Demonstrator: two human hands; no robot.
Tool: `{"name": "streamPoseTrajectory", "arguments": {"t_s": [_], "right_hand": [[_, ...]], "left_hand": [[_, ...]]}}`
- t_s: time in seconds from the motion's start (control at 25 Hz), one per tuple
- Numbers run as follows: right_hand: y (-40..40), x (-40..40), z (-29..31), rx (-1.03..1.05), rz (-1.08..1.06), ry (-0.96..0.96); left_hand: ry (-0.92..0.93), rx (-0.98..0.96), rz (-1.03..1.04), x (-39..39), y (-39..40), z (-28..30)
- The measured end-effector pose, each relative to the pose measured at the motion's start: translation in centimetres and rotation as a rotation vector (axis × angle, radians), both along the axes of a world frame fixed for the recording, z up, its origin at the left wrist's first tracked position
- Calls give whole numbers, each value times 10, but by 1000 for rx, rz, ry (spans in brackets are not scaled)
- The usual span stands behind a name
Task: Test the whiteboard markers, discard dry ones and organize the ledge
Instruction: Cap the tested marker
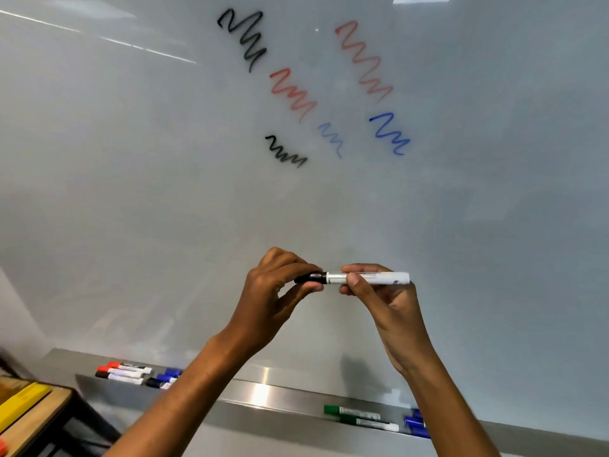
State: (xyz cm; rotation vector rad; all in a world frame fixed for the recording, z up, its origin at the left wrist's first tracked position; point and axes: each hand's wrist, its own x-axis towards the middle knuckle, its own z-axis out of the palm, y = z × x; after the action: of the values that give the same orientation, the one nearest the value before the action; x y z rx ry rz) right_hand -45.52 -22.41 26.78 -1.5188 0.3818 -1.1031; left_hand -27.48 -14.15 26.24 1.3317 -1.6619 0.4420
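marker: frame centre, held level before whiteboard
left hand: pinched black cap
right hand: pinched barrel
handling: likely light, rigid, smooth; grip mid-barrel
ledge: lower frame, markers lay there

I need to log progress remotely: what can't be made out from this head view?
- Black marker: left hand covers its cap, so capping or uncapping is unclear; right hand holds the barrel.
- Blue markers on the ledge: left forearm hides part.
- Blue markers at right: right forearm hides them; count unclear.
- Labels: too small.
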Motion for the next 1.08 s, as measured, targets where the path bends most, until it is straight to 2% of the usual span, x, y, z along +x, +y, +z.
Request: {"name": "streamPoseTrajectory", "arguments": {"t_s": [0.28, 0.44, 0.68, 1.08], "right_hand": [[5, 14, -25, 64, 137, 63], [22, 33, -35, 157, 115, -6], [60, 68, -28, 184, 117, 15], [187, 153, -20, 84, 214, 33]], "left_hand": [[6, 52, 79, 4, 32, -12], [-7, 23, 122, 7, 47, -16], [13, -24, 201, 28, 86, -20], [155, 48, 157, 107, 229, -16]]}}
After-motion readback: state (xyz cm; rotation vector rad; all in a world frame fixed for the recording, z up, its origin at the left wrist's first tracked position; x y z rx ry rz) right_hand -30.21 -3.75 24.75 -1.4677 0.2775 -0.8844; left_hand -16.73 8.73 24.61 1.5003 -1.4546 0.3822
